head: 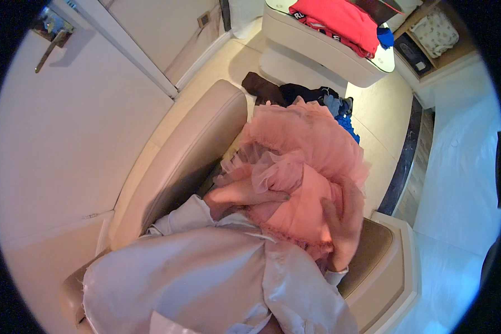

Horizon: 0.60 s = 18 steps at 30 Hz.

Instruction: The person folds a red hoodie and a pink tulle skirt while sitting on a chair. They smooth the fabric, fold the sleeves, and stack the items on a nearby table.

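Observation:
A pink tulle dress [313, 146] lies across my lap, its ruffled layers spread away from me and its smooth bodice [309, 208] close to my body. My left hand [250, 195] rests on the dress from the left, beside a bunched tulle bow; its fingertips lie on the smooth cloth, and whether they grip it is unclear. On the right side of the bodice, my right hand [342, 221] is blurred, its fingers touching the fabric; its grip cannot be told. Pale satin clothing [183, 279] covers my lap and sleeves.
A padded beige armrest [200, 146] stands at the left. Dark and blue clothes [302, 92] lie on the floor ahead. Beyond them, red folded clothing [342, 23] sits on a white table [300, 39]. A white door [75, 137] is at far left, an open cabinet [467, 41] at upper right.

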Tool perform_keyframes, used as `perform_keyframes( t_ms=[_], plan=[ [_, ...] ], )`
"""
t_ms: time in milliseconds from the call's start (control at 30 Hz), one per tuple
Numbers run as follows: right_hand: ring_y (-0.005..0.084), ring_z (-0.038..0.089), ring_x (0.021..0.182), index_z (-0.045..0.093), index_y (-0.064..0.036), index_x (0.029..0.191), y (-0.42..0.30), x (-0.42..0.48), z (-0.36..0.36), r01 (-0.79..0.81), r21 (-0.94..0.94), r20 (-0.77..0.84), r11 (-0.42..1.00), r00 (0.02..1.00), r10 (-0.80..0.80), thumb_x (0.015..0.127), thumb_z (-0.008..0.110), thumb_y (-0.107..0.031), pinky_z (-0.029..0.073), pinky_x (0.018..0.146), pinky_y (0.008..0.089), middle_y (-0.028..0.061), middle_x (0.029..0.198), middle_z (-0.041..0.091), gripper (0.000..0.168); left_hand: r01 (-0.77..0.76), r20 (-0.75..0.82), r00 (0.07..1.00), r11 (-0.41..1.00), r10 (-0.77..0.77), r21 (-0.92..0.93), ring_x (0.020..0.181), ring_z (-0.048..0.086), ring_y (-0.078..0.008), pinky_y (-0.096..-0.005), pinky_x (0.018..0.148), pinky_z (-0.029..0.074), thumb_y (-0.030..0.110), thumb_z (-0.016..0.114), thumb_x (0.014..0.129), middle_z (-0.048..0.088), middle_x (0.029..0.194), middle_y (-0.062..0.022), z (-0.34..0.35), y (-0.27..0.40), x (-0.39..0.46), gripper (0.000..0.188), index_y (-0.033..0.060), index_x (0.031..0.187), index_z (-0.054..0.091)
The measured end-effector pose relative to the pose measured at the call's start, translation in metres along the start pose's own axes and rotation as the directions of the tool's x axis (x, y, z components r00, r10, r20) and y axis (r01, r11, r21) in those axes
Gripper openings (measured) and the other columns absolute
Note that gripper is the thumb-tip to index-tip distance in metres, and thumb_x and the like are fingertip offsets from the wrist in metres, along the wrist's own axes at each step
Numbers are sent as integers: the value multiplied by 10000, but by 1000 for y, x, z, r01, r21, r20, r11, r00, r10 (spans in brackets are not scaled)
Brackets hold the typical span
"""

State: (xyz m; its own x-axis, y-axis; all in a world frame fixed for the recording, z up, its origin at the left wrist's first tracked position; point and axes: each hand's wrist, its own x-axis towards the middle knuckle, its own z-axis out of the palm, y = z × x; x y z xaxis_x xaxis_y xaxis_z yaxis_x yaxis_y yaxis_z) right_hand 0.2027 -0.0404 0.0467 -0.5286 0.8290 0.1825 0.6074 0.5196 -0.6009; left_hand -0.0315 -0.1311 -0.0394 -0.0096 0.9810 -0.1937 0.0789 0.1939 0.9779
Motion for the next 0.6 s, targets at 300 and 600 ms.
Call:
perform_keyframes(
  t_ms=[300, 600],
  plan=[
    [386, 577, 1072, 603, -12, 1226, -7, 14, 45, 162, -117, 144, 980, 979, -145, 904, 648, -278, 410, 986, 477, 188, 1152, 641, 421, 271, -68, 962, 954, -264, 129, 1285, 327, -502, -530, 1107, 288, 749, 782, 566, 406, 1421, -275, -16, 15, -17, 1134, 65, 1418, 478],
    [384, 590, 1000, 610, -15, 1215, 3, 14, 47, 118, -165, 172, 979, 981, -89, 905, 639, -343, 427, 912, 479, 189, 1064, 660, 452, -33, -235, 971, 998, 44, 48, 1067, 606, -209, -336, 914, 483, 273, 729, 877, 638, 1202, -127, -29, -1, -12, 524, 55, 1315, 543]
  ],
)
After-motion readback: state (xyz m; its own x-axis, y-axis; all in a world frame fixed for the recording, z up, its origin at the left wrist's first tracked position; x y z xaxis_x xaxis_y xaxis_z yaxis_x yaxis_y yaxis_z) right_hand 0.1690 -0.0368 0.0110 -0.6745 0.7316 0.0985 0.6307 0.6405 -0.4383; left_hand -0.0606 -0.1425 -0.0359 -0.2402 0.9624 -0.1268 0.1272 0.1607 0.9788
